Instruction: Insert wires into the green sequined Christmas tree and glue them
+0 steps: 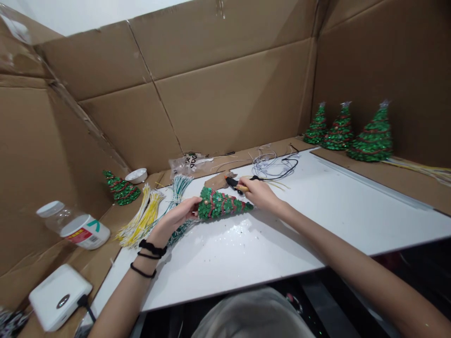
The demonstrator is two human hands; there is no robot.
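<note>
The left hand [183, 212] holds the wide base of the green sequin cone tree with red trim [221, 204], lying sideways on the white worktop [317, 206]. The right hand [260, 193] grips a black tool with an orange handle [235, 184] just beside the tree's tip. A slip might poke fingers or knock sequins loose.
</note>
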